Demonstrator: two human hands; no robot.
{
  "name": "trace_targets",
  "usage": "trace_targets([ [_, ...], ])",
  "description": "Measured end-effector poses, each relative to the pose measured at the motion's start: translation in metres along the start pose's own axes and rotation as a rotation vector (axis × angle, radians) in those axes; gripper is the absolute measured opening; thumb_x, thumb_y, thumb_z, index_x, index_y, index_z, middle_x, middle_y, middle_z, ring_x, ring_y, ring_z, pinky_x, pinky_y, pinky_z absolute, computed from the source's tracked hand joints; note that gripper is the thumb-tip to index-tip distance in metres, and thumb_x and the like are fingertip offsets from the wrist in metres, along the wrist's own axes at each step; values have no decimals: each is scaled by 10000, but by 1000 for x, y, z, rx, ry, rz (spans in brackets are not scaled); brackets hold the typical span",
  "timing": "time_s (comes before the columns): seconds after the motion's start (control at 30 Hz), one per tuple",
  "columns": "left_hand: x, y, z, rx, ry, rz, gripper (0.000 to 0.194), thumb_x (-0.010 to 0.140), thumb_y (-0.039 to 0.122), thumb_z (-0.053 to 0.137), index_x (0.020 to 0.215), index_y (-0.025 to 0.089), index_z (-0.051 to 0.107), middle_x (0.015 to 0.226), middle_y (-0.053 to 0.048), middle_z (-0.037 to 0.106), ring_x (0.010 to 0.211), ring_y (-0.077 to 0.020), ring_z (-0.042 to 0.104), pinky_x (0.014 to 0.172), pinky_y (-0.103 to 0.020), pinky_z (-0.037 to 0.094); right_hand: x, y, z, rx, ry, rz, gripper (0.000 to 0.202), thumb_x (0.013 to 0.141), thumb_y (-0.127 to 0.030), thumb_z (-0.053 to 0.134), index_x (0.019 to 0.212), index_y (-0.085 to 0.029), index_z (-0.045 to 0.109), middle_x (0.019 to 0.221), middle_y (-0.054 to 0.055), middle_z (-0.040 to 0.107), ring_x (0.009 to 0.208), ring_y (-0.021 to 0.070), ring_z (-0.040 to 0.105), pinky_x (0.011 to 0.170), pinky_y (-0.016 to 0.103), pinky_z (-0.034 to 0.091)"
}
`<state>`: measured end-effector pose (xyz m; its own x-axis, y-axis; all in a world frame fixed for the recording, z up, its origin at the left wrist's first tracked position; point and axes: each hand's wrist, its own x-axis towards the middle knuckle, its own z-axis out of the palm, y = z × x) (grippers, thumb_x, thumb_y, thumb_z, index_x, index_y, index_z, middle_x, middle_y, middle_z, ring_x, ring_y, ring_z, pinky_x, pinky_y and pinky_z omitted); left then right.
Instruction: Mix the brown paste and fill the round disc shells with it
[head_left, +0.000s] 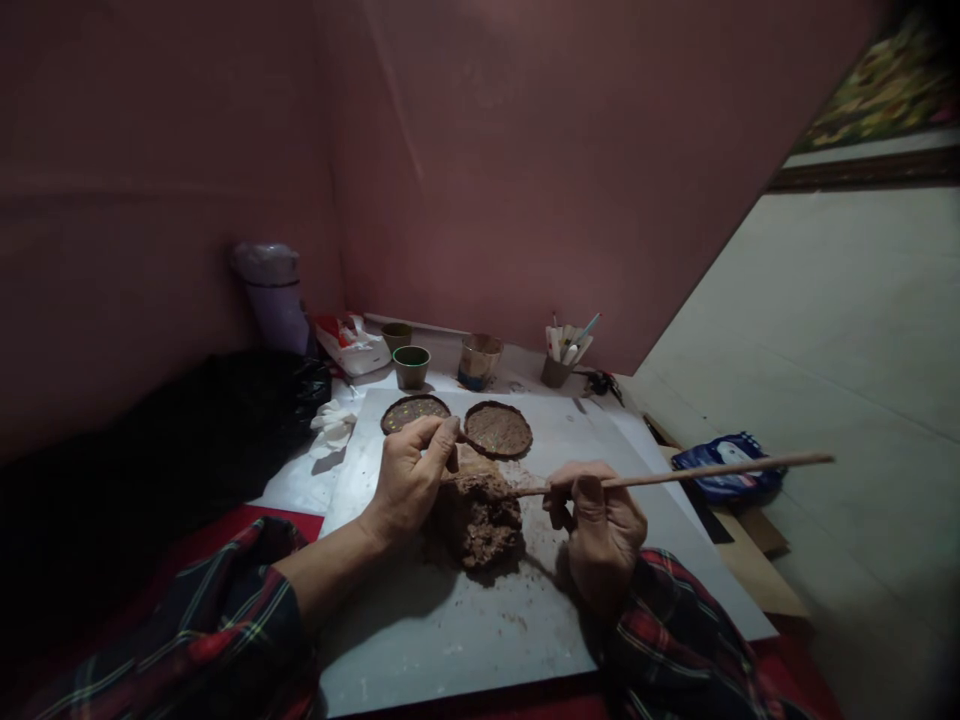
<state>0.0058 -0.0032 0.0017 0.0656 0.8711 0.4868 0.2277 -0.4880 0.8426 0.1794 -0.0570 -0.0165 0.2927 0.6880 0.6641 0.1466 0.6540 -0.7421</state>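
A rough lump of brown clay [487,525] sits on a pale board [405,640], with crumbs scattered around it. My right hand [604,530] is closed around a long thin brown stick [690,475]. The stick's left end reaches the upper part of the lump; whether it goes in, I cannot tell. Against the lump's upper left side, my left hand [416,475] is closed in a pinch, and what is between its fingers is hidden. Just beyond my hands lie two flat round clay discs with dark raised rims, a plain one [498,430] and one with yellow specks [414,411].
Two small cups, a green-rimmed one [412,368] and a darker one [397,335], stand behind the board. Near them are a glass [480,362] and a holder of pens and tools [559,370]. Crumpled white tissue [333,428] and a black bag [247,410] lie left.
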Motion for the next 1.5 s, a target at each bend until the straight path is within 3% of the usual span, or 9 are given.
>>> trace_targets([
  [0.2,0,2,0,6,-5,-19,358,901,368,465,652,159,616,561,8,532,588,-125,506,641,-270,388,-1,2,-4,-22,-241,89,331,937,-310,447,651,-170,538,562,-22,474,455,81,402,424,237,293],
  [0.33,0,2,-1,4,3,-12,387,901,365,462,595,161,582,559,4,532,602,-128,514,669,-272,393,-3,4,-5,53,-42,15,296,948,-261,429,692,-177,553,584,-24,483,451,76,405,401,226,282],
  [0.4,0,1,-1,3,4,-10,388,901,362,460,590,162,577,562,3,533,602,-128,514,669,-274,392,-4,4,-4,68,-31,-8,260,950,-247,423,744,-184,568,626,-16,509,477,84,442,414,224,317],
  [0.57,0,0,0,6,4,-2,372,901,347,461,605,159,583,579,0,541,602,-127,512,655,-272,385,-4,4,-4,-23,-162,-30,246,950,-258,421,771,-189,575,646,-14,514,500,89,451,450,227,343],
  [0.7,-2,1,-1,6,-4,7,400,901,351,458,563,161,554,587,-4,548,615,-128,518,663,-273,383,-2,5,-6,-166,-366,4,262,938,-267,443,731,-180,577,622,-8,501,551,110,464,512,250,363],
  [0.9,-1,0,0,0,-6,-16,384,899,355,461,584,160,559,582,-2,540,602,-128,509,632,-269,380,-5,2,-5,-29,-192,-60,249,948,-231,414,763,-190,575,640,-9,518,522,102,452,481,242,351],
  [1.17,0,1,1,-6,-4,-26,399,899,356,460,559,163,542,573,0,530,589,-125,496,632,-270,376,0,-4,-5,-203,-531,-32,248,940,-237,415,767,-178,583,656,11,526,614,135,501,582,283,417],
  [1.37,0,0,1,-23,3,-25,390,898,357,465,572,163,556,569,1,531,595,-128,504,640,-271,378,-7,-3,-4,-85,-236,-73,259,950,-207,391,760,-192,567,644,-6,514,547,112,458,506,254,361],
  [1.5,0,0,0,-16,1,-16,392,899,357,464,571,164,557,580,-1,537,600,-128,504,640,-271,381,-6,-1,-3,-140,-321,-84,218,943,-202,416,828,-196,600,706,6,549,609,123,490,562,267,396],
])
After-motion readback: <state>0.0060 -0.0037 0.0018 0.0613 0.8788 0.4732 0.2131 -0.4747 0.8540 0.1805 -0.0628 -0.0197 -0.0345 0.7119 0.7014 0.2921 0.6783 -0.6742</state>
